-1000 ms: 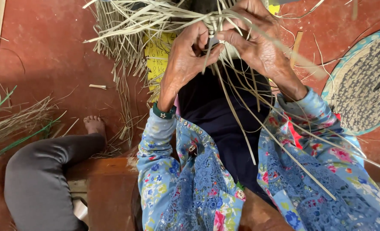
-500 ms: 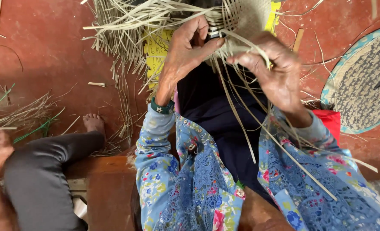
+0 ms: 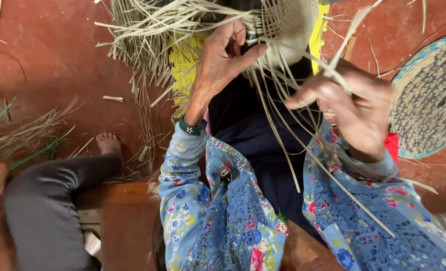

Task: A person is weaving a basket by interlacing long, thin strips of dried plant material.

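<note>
Red floor behind, left hand (image 3: 222,65) pinches woven piece (image 3: 288,25) (strands (image 3: 283,145) trailing toward wearer), right hand (image 3: 356,108) grips strands.

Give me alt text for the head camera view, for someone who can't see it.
Seen from above, a person in blue floral sleeves weaves pale straw: the left hand pinches the woven piece while the right hand pulls a loose strip up and aside. Another person's grey-clad leg and bare foot rest at left on the red floor; a round woven mat lies at right.

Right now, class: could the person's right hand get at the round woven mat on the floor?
Probably yes. The right hand is beside the round woven mat, with only loose straw strips near it, but its fingers are pulling one strip.
</note>
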